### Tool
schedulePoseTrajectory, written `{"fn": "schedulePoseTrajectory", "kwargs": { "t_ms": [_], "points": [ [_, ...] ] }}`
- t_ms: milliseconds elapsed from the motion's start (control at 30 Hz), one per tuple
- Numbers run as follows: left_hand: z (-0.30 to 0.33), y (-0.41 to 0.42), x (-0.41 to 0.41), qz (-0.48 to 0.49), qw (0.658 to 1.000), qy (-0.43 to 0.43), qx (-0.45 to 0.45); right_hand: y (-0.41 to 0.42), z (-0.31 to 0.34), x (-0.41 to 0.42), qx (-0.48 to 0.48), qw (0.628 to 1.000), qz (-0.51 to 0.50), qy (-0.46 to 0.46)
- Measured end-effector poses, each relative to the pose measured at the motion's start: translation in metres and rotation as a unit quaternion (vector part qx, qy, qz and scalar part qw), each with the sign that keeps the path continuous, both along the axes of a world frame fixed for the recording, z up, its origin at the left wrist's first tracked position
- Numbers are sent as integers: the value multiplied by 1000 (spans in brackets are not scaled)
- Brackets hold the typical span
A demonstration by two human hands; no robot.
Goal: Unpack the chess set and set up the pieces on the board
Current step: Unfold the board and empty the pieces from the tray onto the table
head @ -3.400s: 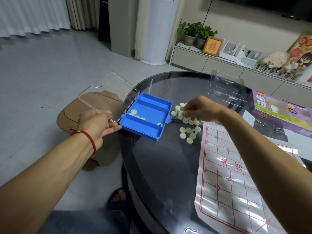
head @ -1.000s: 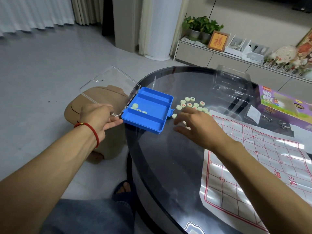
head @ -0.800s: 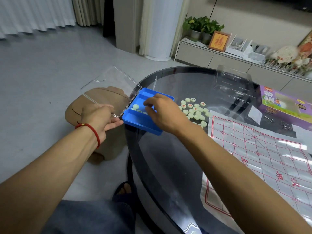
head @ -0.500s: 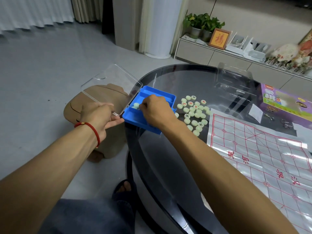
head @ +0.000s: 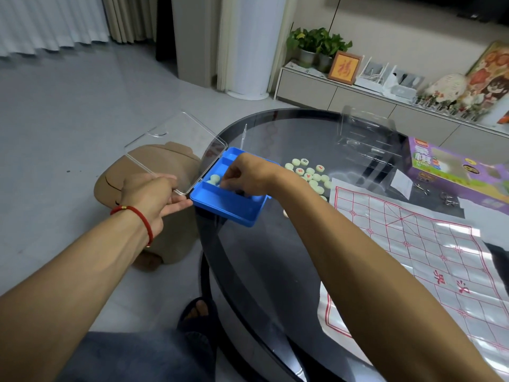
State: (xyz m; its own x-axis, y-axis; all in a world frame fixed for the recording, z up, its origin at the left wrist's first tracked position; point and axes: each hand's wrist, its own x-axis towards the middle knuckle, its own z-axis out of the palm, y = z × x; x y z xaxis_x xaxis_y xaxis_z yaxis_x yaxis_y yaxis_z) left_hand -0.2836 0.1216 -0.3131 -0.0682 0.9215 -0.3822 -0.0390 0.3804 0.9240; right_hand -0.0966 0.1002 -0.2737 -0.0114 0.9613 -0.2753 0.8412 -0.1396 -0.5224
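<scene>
The blue case (head: 228, 201) sits at the left edge of the round glass tabletop (head: 264, 260), its long axis running from near-left to far-right, slightly skewed to the table edge, with a corner overhanging the rim. Its clear lid (head: 176, 150) is swung open to the left, out past the tabletop over the floor. The left hand (head: 150, 194) grips the near corner of the lid, fingers curled under it and thumb on top, with a red cord (head: 137, 216) round the wrist. The right hand (head: 248, 175) reaches into the case with fingers curled down onto the pale round pieces in the case (head: 214, 178); whether it has one pinched cannot be told, as the fingertips are hidden. The case is shallow, bright blue, split by ridges into long compartments. Just beyond the right hand a loose cluster of pieces (head: 311, 173) lies on the glass, cream-coloured discs, some marked in red and some in dark characters. To the right lies the board sheet (head: 429, 257), white and glossy with a red grid, creased. A purple box (head: 457, 172) rests at the far right
</scene>
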Motion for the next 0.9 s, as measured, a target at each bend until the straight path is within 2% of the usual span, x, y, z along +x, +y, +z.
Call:
{"fn": "schedulePoseTrajectory", "kwargs": {
  "t_ms": [233, 500, 600, 733, 900],
  "points": [
    [2, 0, 1, -10, 1000, -8, -8, -9, -6, 3, 59, 998, 6, -2],
    [1, -2, 1, -14, 1000, 1, -3, -41, 0, 56, 146, 977, -116, 100],
    [1, 0, 1, -10, 1000, -4, -1, -64, 13, 88, 177, 973, -144, 34],
    [1, -1, 2, -12, 1000, 0, 4, -83, 11, 99, 151, 980, -74, -103],
    [2, -3, 4, -6, 1000, 3, 3, -80, -5, 91, 178, 976, -32, -117]
  ]
}}
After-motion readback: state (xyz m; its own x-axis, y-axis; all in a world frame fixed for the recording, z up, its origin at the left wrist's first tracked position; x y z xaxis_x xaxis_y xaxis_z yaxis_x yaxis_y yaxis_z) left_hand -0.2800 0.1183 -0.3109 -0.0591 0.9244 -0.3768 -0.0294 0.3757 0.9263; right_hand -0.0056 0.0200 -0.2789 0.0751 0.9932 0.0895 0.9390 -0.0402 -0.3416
